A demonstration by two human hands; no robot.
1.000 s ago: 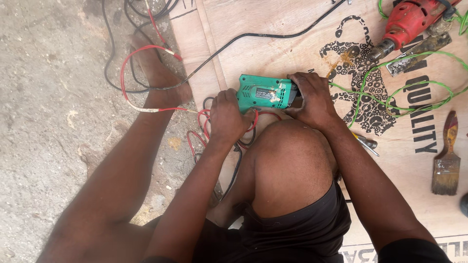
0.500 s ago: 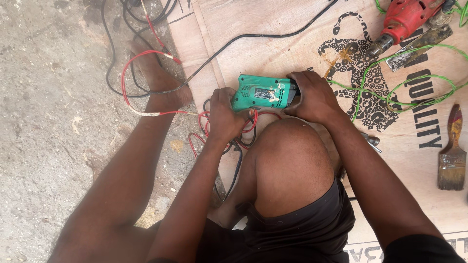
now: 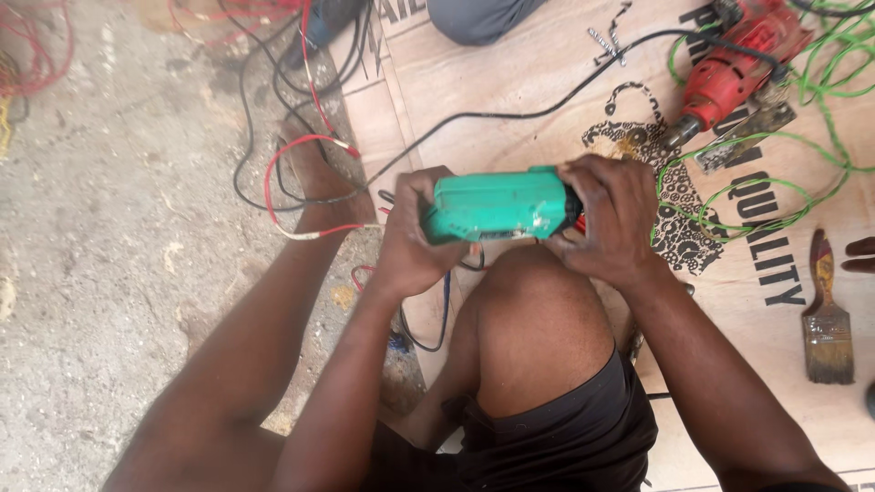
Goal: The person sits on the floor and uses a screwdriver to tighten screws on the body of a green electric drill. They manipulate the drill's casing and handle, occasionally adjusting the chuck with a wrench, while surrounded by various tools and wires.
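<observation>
I see both hands clamped on the green tool housing (image 3: 499, 204) just above my raised knee (image 3: 538, 314): left hand (image 3: 415, 239) wraps its left end, right hand (image 3: 609, 219) grips its right end, red drill (image 3: 734, 68) well up-right.

Soft even daylight, slight blur.

Turned over since a second ago: green plastic power-tool housing (image 3: 499, 205), open inner side with its parts then facing up, smooth closed shell up now. Lifted slightly above the knee. Left hand (image 3: 415, 239) wrapped further round the near end; right hand (image 3: 609, 217) clasping the far end.
</observation>
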